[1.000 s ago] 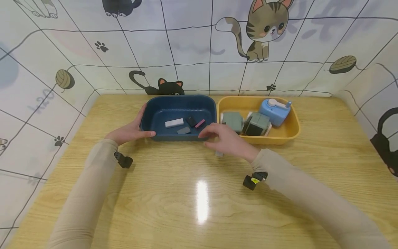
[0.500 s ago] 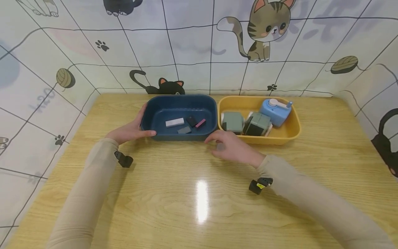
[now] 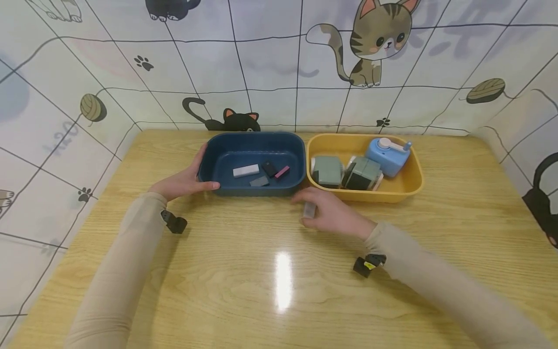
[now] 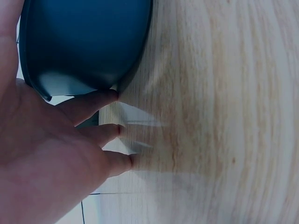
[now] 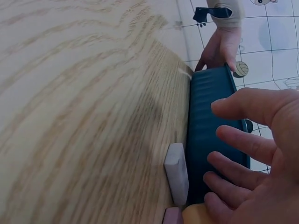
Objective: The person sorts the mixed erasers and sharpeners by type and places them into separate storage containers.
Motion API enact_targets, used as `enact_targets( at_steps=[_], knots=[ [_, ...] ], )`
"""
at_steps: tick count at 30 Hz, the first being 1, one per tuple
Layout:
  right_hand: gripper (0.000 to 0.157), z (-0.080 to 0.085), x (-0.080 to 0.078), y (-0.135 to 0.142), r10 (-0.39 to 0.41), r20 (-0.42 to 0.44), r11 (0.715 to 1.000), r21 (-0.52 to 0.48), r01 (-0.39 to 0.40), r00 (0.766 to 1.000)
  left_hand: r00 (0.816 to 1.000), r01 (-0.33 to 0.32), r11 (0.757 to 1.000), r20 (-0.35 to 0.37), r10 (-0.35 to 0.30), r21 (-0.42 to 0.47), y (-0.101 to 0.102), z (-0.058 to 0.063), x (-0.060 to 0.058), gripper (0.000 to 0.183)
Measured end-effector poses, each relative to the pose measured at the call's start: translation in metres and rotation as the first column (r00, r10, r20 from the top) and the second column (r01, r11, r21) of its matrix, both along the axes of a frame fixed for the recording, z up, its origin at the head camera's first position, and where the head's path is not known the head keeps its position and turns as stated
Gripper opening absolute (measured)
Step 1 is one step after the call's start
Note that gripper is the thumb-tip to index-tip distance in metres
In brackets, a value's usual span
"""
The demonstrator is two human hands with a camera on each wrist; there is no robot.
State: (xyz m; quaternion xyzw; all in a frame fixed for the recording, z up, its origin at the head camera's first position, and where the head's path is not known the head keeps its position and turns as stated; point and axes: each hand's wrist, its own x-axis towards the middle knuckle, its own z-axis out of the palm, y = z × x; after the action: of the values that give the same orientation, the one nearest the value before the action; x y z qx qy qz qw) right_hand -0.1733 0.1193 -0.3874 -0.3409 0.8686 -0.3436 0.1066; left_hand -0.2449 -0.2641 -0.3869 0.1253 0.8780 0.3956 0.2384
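My left hand [image 3: 185, 183] rests against the left end of a dark blue bin [image 3: 259, 191], thumb along its front rim. The left wrist view shows several of its fingers [image 4: 112, 163] straight, tips down at the wooden table. My right hand [image 3: 335, 213] hovers low in front of where the bins meet, thumb and fingers spread. A small whitish eraser-like block [image 5: 176, 175] stands by the blue bin's front wall, apart from the fingers; a pinkish block [image 5: 173, 216] lies nearer. Inside the bin are white [image 3: 246, 170], black [image 3: 269, 169], pink [image 3: 282, 172] and grey blocks [image 3: 259, 181].
A yellow bin [image 3: 410, 186] adjoins the blue one on the right. It holds two green-grey boxy devices [image 3: 328, 169] and a blue crank pencil sharpener [image 3: 388, 157]. Behind both bins rises a cat-patterned wall [image 3: 274, 72]; the wooden table [image 3: 218, 271] stretches out in front.
My right hand has drawn back from over the blue bin's front rim, moving right and nearer to me, around the small block on the table. The left hand stays at the bin's end.
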Motion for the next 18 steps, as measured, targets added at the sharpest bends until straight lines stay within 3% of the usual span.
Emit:
enact_targets(
  at_steps=[5, 18],
  knots=[
    [0.044, -0.005, 0.002, 0.004, -0.014, -0.017, 1.000, 0.011, 0.014, 1.000, 1.000, 0.000, 1.000, 0.004, 0.000, 0.003, 0.001, 0.001, 0.000, 0.112],
    [0.074, -0.014, 0.011, 0.010, -0.089, -0.001, 0.994, 0.060, 0.089, 0.996, 1.000, -0.006, 1.000, 0.001, 0.006, 0.013, 0.002, 0.002, 0.001, 0.112]
  ],
)
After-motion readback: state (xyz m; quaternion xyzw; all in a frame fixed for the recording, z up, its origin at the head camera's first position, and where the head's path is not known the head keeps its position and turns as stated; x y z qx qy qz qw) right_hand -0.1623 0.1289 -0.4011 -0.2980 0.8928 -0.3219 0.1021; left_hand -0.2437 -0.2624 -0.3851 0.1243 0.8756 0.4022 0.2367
